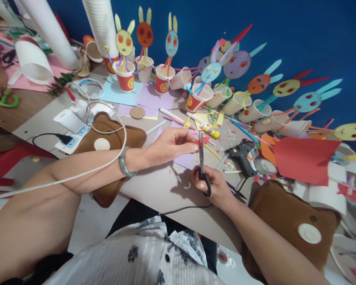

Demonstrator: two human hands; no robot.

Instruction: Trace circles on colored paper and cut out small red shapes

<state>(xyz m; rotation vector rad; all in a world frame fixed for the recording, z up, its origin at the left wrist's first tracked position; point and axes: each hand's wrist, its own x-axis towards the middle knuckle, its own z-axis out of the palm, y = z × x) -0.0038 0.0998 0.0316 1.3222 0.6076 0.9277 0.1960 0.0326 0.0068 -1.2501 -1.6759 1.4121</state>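
1. Craft workspace; home or studio, can't tell.
2. Table [154,194] carries glue gun [243,157], scissors [201,154], paper offcuts [220,118], red sheet [305,158].
3. Paper-cup rabbit figures [126,80] lined up along blue wall [323,35].
4. Tall cup stack [100,23], power strip [74,141] at left.

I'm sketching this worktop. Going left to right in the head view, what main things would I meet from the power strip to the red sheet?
Power strip, left hand, scissors, black glue gun, red sheet.

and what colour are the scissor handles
Black; the scissor handles show best in the head view.
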